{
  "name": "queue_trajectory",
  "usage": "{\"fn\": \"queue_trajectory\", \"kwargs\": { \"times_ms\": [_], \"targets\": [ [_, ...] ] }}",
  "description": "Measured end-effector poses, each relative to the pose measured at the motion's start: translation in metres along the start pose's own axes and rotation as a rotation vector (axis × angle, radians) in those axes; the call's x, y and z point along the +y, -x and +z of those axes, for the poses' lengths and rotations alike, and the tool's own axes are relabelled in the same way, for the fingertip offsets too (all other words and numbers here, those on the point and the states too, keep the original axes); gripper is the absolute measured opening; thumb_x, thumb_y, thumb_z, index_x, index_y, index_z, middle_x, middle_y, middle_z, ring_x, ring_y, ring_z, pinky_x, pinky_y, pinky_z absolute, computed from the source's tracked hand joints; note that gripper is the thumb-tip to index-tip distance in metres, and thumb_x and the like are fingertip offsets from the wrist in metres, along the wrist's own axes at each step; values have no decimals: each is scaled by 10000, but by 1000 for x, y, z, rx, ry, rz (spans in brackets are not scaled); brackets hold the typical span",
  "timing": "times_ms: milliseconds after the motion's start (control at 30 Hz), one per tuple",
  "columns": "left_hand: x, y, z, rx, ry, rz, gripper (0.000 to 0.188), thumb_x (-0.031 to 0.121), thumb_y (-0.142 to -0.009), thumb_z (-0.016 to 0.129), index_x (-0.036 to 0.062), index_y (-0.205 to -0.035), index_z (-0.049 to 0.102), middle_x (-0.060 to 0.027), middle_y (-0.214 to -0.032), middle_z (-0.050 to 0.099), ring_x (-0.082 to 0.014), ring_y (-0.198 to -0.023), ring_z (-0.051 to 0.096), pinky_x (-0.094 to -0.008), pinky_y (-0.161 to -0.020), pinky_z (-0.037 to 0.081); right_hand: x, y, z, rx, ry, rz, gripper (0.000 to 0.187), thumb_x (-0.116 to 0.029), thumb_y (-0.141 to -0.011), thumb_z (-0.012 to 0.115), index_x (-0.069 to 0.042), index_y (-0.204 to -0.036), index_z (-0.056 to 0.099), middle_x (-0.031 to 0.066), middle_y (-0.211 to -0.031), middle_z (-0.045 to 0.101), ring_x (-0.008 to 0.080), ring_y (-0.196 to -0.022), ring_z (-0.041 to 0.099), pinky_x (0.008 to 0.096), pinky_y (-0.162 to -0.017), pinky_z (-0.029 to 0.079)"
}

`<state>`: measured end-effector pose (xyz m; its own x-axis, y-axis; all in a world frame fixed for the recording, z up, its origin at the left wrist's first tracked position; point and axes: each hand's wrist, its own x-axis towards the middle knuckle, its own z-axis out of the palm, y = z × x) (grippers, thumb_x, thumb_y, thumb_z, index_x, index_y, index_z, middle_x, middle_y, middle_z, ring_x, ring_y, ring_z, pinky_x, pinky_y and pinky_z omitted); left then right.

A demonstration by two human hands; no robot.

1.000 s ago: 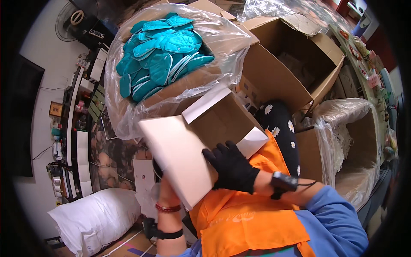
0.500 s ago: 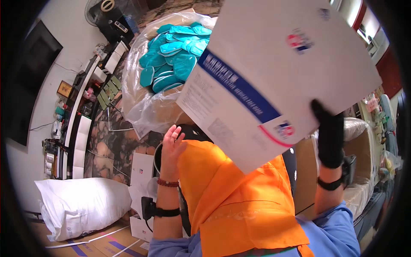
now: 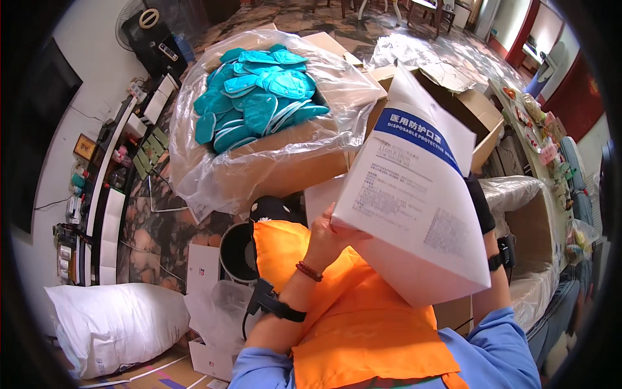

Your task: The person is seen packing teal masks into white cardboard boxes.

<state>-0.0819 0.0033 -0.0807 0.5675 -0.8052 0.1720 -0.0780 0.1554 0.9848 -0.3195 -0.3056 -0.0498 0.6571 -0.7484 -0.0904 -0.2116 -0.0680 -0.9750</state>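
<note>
A white printed carton (image 3: 408, 207) with a dark blue band is tilted in front of my chest, its sides bowed outward. My left hand (image 3: 327, 240), bare, grips its near left edge, with some fingers hidden under the cardboard. My right hand (image 3: 481, 202), in a black glove, holds the carton's right side; its fingers are mostly hidden behind the panel. Beyond the carton, a large box lined with clear plastic (image 3: 194, 155) holds a heap of teal folded masks (image 3: 259, 97).
An orange apron (image 3: 363, 330) covers my lap. To the left are a dark bin (image 3: 240, 253), flat white cartons (image 3: 202, 272) and a stuffed white sack (image 3: 120, 327). A plastic-lined box (image 3: 534, 233) stands at right, an open brown carton (image 3: 483, 123) behind.
The white carton has come down and tilted, and its flat panel now bows open. My left hand has moved right from open air onto its edge. My right hand still holds it.
</note>
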Motion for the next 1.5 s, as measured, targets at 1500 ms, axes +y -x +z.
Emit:
{"fn": "queue_trajectory", "kwargs": {
  "times_ms": [1500],
  "targets": [
    [28, -57, -8, 206, -165, 145, 492, 52, -752, 855, 13, -1146, 563, -76, -1139, 642, -143, -989, 633, -249, -835, 537, -72, 74, 65, 418, 418, -377, 972, -145, -623, 883, -19, -1453, 392, 198, -1443, 463, 312, -1325, 468, 398, -1077, 408]
  ]
}}
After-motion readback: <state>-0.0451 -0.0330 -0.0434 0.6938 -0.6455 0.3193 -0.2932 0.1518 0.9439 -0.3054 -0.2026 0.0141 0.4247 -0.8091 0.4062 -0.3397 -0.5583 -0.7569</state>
